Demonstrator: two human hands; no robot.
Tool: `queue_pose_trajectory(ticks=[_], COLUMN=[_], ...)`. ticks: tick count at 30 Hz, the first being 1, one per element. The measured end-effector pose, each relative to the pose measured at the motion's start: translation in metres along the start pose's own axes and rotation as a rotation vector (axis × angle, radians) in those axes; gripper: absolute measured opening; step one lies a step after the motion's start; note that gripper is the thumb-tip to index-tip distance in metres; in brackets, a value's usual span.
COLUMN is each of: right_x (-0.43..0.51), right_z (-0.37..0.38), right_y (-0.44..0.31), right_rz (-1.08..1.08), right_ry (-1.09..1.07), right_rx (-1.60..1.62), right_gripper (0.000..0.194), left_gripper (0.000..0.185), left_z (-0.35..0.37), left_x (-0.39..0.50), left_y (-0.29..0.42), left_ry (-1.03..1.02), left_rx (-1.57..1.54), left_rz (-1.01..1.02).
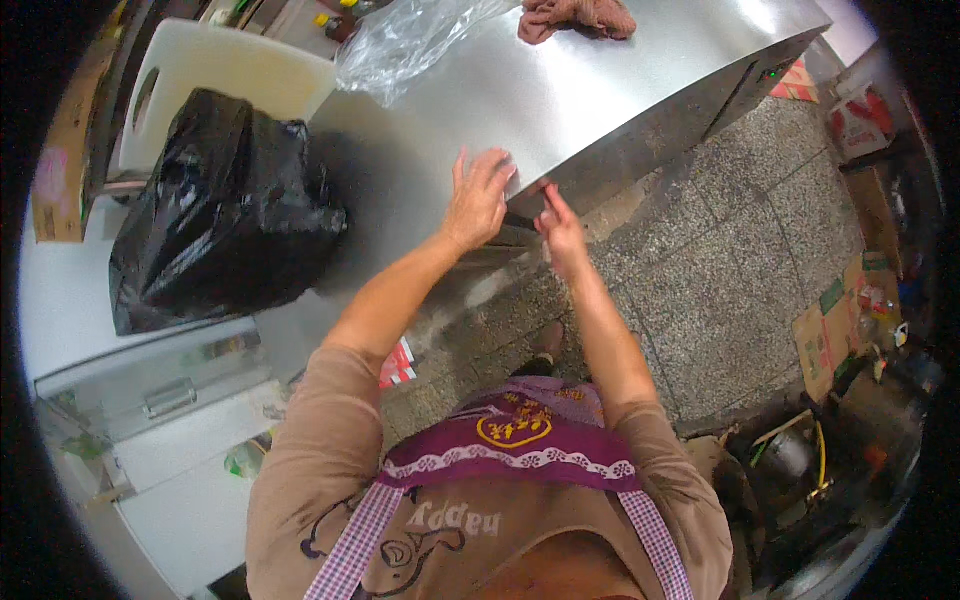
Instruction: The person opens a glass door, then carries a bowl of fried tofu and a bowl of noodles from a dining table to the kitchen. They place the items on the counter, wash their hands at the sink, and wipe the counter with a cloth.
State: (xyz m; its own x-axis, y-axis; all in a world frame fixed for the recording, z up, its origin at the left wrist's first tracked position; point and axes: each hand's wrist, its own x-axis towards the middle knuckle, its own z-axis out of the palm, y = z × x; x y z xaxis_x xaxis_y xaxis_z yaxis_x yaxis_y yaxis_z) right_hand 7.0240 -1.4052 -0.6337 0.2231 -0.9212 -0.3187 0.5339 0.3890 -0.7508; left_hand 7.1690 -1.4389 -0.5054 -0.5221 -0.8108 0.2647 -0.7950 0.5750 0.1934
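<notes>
My left hand (480, 196) rests at the front edge of a stainless steel counter (420, 142), fingers spread over its top and nothing seen in them. Just to its right, my right hand (559, 221) touches the counter's front face below the edge, its index finger extended and the others curled. Whether anything lies in its curled fingers cannot be told. A black plastic bag (225, 217), bulging, stands on the left. Behind it leans a white cutting board (240, 75). A clear plastic bag (420, 41) and a crumpled brown cloth (577, 19) lie farther back on the metal.
A glass-fronted case (157, 390) stands at the left. Speckled floor tiles (720, 262) run along the counter's right side. Flattened cardboard (832, 330) and a dark heap with a metal pot (784, 457) are at the right. A cardboard box (67, 157) stands at the far left.
</notes>
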Motion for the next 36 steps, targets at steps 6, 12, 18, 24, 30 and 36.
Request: queue_pose_trajectory(ticks=[6, 12, 18, 24, 30, 36], right_x=[0.010, -0.032, -0.127, -0.193, -0.218, -0.191], right_z=[-0.030, -0.064, -0.169, -0.260, -0.284, -0.322], right_y=[-0.018, 0.004, -0.025, -0.136, -0.216, -0.251], right_rz=[0.033, 0.266, 0.482, 0.260, 0.360, 0.192], right_ry=[0.024, 0.107, 0.303, 0.395, 0.434, 0.437], right_rx=[-0.209, -0.179, -0.261, -0.591, -0.606, -0.640], right_gripper=[0.045, 0.042, 0.023, 0.025, 0.052, 0.054], left_gripper=[0.041, 0.050, 0.040, 0.017, 0.028, 0.063], left_z=[-0.013, -0.004, 0.005, 0.021, 0.007, 0.014], left_x=[-0.103, -0.258, -0.284, -0.210, -0.051, 0.132], left_y=[0.049, 0.097, 0.106, 0.115, 0.135, 0.111], left_ry=[0.105, -0.595, -0.868, -0.500, -0.269, -0.059], left_rx=[-0.075, -0.076, -0.284, -0.245, -0.153, 0.000], left_rz=[-0.049, -0.330, -0.792, -0.738, -0.357, -0.401])
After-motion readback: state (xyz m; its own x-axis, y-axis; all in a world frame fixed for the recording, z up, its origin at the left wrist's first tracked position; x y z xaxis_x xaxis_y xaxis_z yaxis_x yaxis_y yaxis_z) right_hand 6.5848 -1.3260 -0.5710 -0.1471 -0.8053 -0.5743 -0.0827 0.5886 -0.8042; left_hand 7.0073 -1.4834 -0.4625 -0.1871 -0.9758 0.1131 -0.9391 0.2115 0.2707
